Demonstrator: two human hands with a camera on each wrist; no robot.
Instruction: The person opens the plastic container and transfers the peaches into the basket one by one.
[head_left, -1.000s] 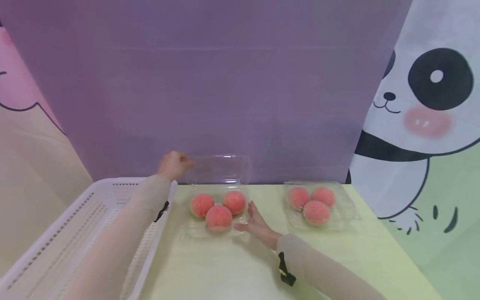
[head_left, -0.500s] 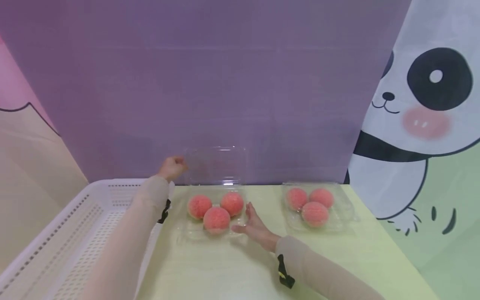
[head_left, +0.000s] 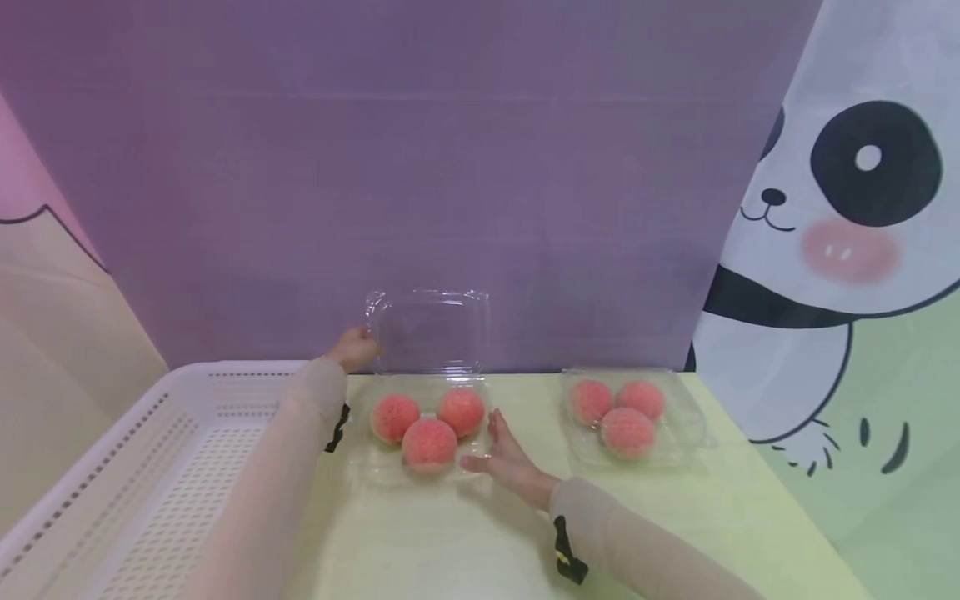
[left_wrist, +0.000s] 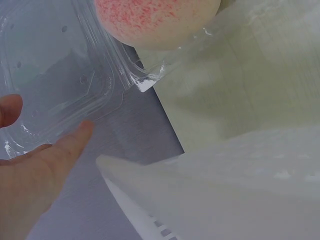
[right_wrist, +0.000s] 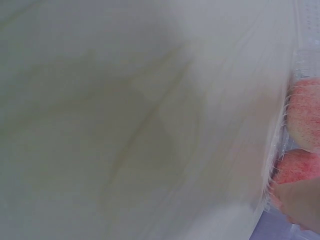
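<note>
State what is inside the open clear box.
Three peaches sit in the open box. The parts of its floor directly beneath them are covered and cannot be seen.

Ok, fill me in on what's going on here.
A person has their left hand at the left edge of a raised clear lid. The box below it holds three peaches and is not closed. The right hand is at the box's right side, fingers spread. Further right sits a second clear box, also with three peaches; a white basket is on the left.
</note>
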